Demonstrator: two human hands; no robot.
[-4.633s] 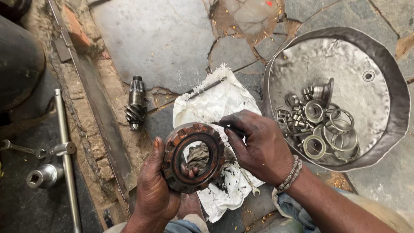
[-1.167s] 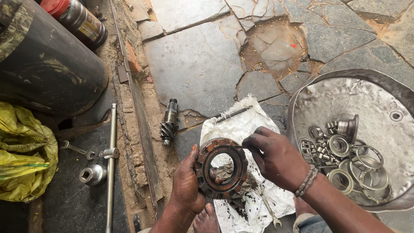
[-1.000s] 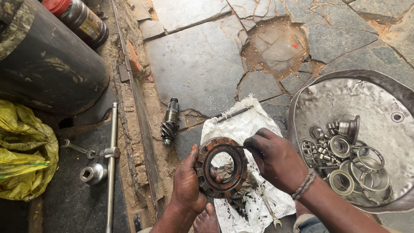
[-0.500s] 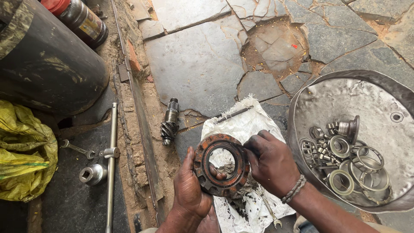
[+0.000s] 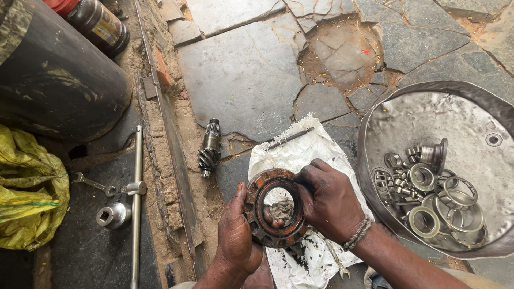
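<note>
Both hands hold a rusty ring-shaped metal housing point(image 5: 274, 207) upright over a white woven sack point(image 5: 300, 160) spread on the cracked stone floor point(image 5: 241, 69). Left hand point(image 5: 238, 235) cups its lower left rim, thumb on the edge, fingers curled in behind and showing through the bore. Right hand point(image 5: 327, 200) clamps the right rim, fingers pressed together over the top edge.

Risks, as I judge them: the ring looks greasy and heavy, so it could slip out of oily fingers and drop on the sack or stone, chipping an edge. Grit from the floor could get into the bore.

The housing is orange-brown cast metal, with a round hole and bolt holes in the flange. A dented, shiny steel basin point(image 5: 428, 118) at right holds bearing rings and small parts. A dark, helical-toothed pinion shaft point(image 5: 209, 149) lies just left of the sack.
</note>
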